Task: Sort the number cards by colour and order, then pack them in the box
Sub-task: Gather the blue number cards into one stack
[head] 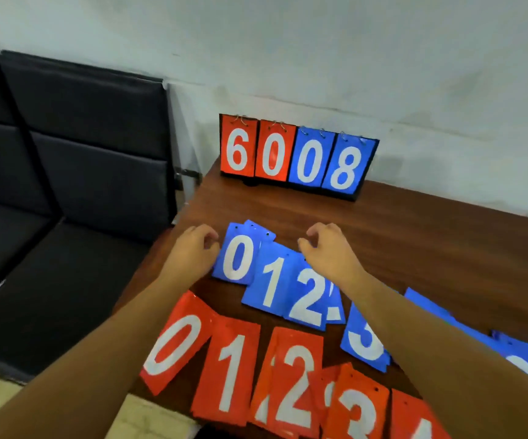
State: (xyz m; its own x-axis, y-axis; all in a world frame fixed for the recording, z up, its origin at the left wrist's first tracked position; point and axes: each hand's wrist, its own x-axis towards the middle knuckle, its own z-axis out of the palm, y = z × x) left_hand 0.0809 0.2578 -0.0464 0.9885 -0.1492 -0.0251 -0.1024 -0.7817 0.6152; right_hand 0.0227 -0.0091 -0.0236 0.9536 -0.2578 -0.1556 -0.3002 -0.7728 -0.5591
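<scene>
As we find them: blue cards 0-1-2, overlapping.
Grip: left hand, right hand curled; whether holding, we cannot tell.
Risk: dragging one overlapped card scrambles our order.

Left hand curls beside the blue 0 card, right hand over the blue 2 card.

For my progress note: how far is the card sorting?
Done: red rectangular number cards run 0 to 4 in the near row, blue number cards 0 to 3 behind. In hand: left hand and right hand at the blue row. Left: further blue cards at right; packing, no box visible.
</scene>
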